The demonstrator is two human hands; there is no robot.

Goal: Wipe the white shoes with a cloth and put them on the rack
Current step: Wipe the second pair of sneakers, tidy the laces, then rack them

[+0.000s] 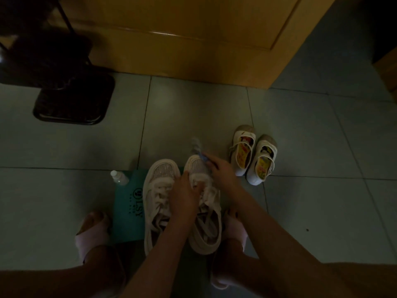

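Note:
Two white lace-up sneakers lie side by side on a teal sheet (pixel 126 209) on the floor tiles. The left sneaker (pixel 158 194) lies free. My left hand (pixel 185 196) grips the laces and tongue of the right sneaker (pixel 207 226). My right hand (pixel 219 168) presses a pale cloth (pixel 198 149) against the toe side of that sneaker. The cloth's loose end sticks out beyond the toe. The shoe rack (pixel 53 67) stands dark at the upper left.
A small clear bottle (pixel 119 177) stands on the sheet's far left corner. A pair of small white child's shoes (pixel 252 157) sits to the right. A wooden door (pixel 193 39) is straight ahead. My feet in pink slippers (pixel 92 233) flank the sheet.

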